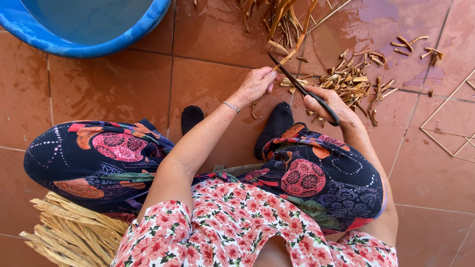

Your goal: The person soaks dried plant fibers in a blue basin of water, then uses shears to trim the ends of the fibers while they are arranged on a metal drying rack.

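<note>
Cutting a dried strip above the feet

Left hand (257,84) pinched a tan strip (297,44); right hand (329,103) gripped dark scissors (302,88) closed on it. Cut pieces (351,81) lay right of the scissors, blue basin (99,34) far left.

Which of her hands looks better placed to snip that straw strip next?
The right hand, probably: it already grips the black scissors, whose blades point at the straw strip. The left hand pinches that strip's lower end, steadying it above the cut pieces.
</note>
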Tool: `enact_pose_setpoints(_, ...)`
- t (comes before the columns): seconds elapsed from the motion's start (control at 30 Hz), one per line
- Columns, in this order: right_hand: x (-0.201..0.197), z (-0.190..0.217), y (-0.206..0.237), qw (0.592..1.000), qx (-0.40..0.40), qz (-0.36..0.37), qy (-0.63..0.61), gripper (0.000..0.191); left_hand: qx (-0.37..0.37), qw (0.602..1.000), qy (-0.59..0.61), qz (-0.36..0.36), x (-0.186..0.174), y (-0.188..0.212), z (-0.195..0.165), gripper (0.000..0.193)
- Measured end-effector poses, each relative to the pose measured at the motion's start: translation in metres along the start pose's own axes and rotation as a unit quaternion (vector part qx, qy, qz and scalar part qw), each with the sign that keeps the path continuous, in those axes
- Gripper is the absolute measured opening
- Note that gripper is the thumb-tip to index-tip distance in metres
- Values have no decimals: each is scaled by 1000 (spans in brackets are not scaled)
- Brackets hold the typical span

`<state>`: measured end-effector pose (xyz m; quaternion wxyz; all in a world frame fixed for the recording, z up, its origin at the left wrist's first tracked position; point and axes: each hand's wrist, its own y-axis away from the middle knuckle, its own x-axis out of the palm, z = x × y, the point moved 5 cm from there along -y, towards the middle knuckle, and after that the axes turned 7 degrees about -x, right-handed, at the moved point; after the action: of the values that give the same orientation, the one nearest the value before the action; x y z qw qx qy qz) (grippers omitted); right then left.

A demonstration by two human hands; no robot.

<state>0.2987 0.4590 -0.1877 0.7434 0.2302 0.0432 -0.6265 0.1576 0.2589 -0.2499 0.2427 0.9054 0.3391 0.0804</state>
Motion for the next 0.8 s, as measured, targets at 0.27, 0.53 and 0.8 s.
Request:
enact_pose_setpoints(0.27, 5, 3, 16, 994, 77, -50, 58, 44, -28, 977, -211, 20, 2, -6, 16, 32)
enact_pose_setpoints(0.53, 3, -11, 28, 957, 196, -101, 188, 68, 30, 968, -172, -179, -32, -52, 8, 77)
enact_pose_setpoints(0.8, 19, -20, 8, 857, 18, -202, 474, 90, -64, 982, -77, -162, -23, -73, -28, 22)
